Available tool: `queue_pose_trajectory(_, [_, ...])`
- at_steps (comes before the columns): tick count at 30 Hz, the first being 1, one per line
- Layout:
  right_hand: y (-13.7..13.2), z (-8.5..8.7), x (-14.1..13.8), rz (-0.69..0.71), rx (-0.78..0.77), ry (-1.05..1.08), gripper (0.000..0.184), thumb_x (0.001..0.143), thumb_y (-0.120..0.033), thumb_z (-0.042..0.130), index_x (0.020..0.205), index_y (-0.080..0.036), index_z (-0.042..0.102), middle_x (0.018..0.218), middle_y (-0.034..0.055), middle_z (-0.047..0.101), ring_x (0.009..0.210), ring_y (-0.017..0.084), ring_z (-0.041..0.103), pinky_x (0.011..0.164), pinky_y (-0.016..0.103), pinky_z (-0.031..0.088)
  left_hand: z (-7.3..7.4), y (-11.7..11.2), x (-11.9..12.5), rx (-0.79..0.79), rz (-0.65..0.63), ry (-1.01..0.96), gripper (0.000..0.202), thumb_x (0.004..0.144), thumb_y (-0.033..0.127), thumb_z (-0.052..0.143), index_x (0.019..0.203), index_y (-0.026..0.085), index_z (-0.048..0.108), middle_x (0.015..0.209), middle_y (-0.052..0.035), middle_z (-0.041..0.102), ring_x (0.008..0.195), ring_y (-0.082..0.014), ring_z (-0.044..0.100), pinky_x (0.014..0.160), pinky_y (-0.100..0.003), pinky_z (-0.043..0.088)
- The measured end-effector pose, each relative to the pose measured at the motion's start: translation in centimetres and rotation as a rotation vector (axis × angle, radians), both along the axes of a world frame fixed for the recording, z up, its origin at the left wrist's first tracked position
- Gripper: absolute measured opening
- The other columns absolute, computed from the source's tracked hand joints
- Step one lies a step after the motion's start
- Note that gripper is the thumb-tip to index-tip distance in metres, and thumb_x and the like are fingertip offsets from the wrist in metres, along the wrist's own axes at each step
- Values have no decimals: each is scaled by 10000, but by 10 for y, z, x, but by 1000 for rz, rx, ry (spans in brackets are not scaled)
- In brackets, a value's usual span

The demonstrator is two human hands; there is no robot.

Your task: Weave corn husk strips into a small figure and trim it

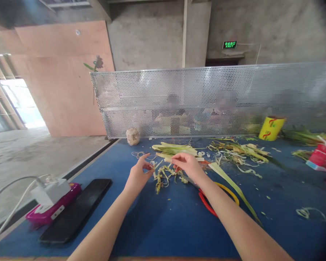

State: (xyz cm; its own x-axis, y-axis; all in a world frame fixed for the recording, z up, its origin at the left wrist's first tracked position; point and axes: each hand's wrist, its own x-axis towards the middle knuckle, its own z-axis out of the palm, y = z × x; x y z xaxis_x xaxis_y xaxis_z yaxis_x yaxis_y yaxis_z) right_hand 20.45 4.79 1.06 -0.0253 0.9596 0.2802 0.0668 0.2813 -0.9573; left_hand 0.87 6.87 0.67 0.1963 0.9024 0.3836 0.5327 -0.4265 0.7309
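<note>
My left hand (139, 172) is over the blue table, thumb and fingertips pinched on the end of a thin pale leaf strip. Across from it, my right hand (187, 166) has its fingers closed by a pale strip at the same work; its lower fingertips are partly hidden. Beneath and between the hands lies a knotted, braided length of leaf strips (159, 183), greenish yellow. Scissors with red and yellow handles (205, 203) rest under my right forearm, blades pointing toward the braid. Just beyond the hands is a bundle of flat, pale green leaves (174, 148).
A black phone (77, 210) and a purple power strip (54, 208) with a white plug lie at left. A whitish lump (132, 136) stands near the perforated metal screen (152, 90). Leaf scraps (241, 150), a yellow roll (272, 128) and a red carton (323, 156) are rightward. People sit behind the screen.
</note>
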Motion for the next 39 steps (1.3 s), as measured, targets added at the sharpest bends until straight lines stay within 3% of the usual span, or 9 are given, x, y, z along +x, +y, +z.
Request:
queue_pose_trajectory(3, [-1, 4, 4, -34, 37, 26, 162, 684, -354, 643, 710, -199, 605, 662, 3, 611, 510, 117, 524, 506, 273, 439, 4, -4, 4, -14, -83, -130, 577, 679, 239, 611, 1210, 202, 387, 801, -8, 641, 748, -165, 625, 704, -305, 464])
queue_pose_trajectory(8, [-8, 9, -1, 15, 130, -99, 123, 709, -329, 629, 756, -216, 638, 670, -6, 605, 538, 119, 493, 540, 281, 410, 9, -8, 11, -250, -204, -509, 640, 626, 247, 680, 1184, 127, 392, 751, -6, 630, 673, -129, 615, 644, -265, 465])
queue_pose_trajectory(14, [-15, 11, -10, 62, 153, -188, 133, 725, -344, 617, 758, -224, 661, 703, 7, 631, 619, 150, 531, 597, 299, 415, 13, -13, 18, -447, -313, -635, 641, 608, 187, 707, 1188, 119, 442, 735, -11, 631, 611, -95, 580, 527, -199, 399])
queue_pose_trajectory(17, [-16, 9, -11, 75, 95, -186, 159, 719, -359, 616, 763, -211, 655, 650, 1, 606, 561, 131, 501, 542, 272, 393, 12, -16, 20, -465, -395, -662, 705, 605, 167, 706, 1246, 157, 412, 847, -44, 646, 697, -114, 599, 622, -228, 436])
queue_pose_trajectory(22, [-14, 2, -11, 87, -80, -75, 216, 677, -397, 652, 761, -199, 658, 588, -16, 564, 478, 89, 434, 474, 234, 337, 5, -20, 23, -356, -427, -554, 817, 607, 98, 656, 1335, 191, 298, 947, -63, 629, 836, -147, 595, 772, -286, 448])
queue_pose_trajectory(27, [-14, -1, -13, 172, -246, 196, 257, 596, -385, 729, 723, -177, 648, 651, -2, 601, 489, 66, 414, 499, 226, 363, 0, -22, 24, -119, -308, -285, 768, 672, 113, 569, 1364, 225, 258, 897, -36, 645, 679, -113, 545, 653, -248, 435])
queue_pose_trajectory(32, [-12, -4, -12, 273, -298, 323, 220, 593, -351, 744, 648, -176, 622, 599, -17, 559, 485, 64, 386, 497, 227, 364, 2, -27, 23, -10, -286, -156, 788, 681, 131, 571, 1382, 232, 225, 761, 6, 657, 579, -107, 500, 587, -224, 402])
queue_pose_trajectory(39, [-11, -7, -9, 319, -312, 357, 208, 639, -380, 710, 687, -202, 614, 614, -30, 517, 515, 69, 408, 525, 220, 403, 6, -32, 22, 60, -302, -140, 788, 705, 162, 568, 1391, 254, 192, 859, 1, 693, 664, -124, 558, 663, -219, 418])
